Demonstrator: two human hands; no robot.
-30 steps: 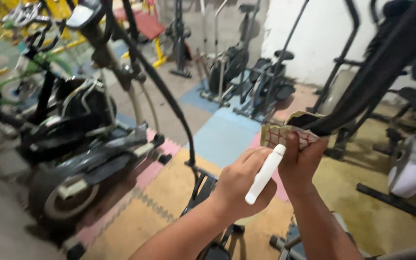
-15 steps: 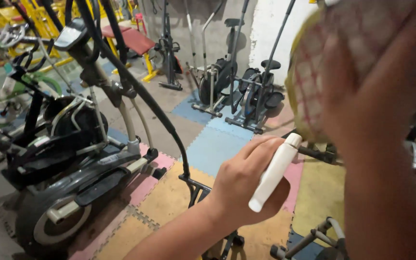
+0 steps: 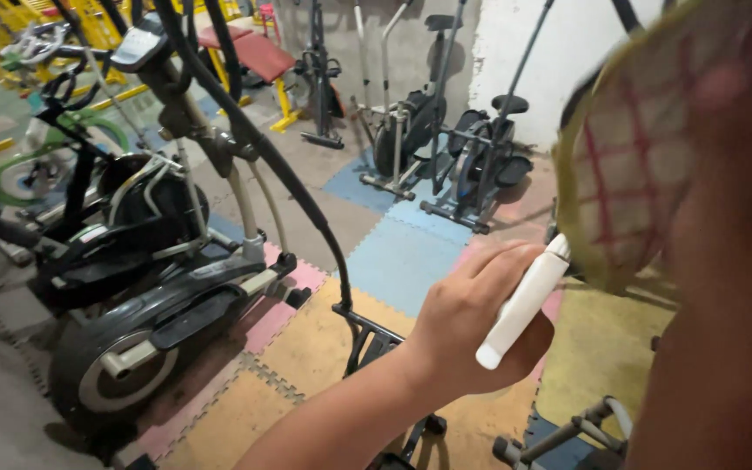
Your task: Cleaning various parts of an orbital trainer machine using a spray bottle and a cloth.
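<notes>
Our left hand (image 3: 472, 322): grasping white bottle (image 3: 522, 302) | our right hand (image 3: 724, 174): clutching checked cloth (image 3: 633, 165), raised, blurred | elliptical trainer (image 3: 150, 287) beside.

A black elliptical trainer (image 3: 145, 287) stands on the left part of the foam mat floor (image 3: 402, 257), its curved black handlebar (image 3: 293, 187) arching toward the middle. Two more black exercise machines (image 3: 454, 152) stand at the far edge by the white wall (image 3: 567, 61). A red bench with a yellow frame (image 3: 258, 61) sits toward the far left corner.
</notes>
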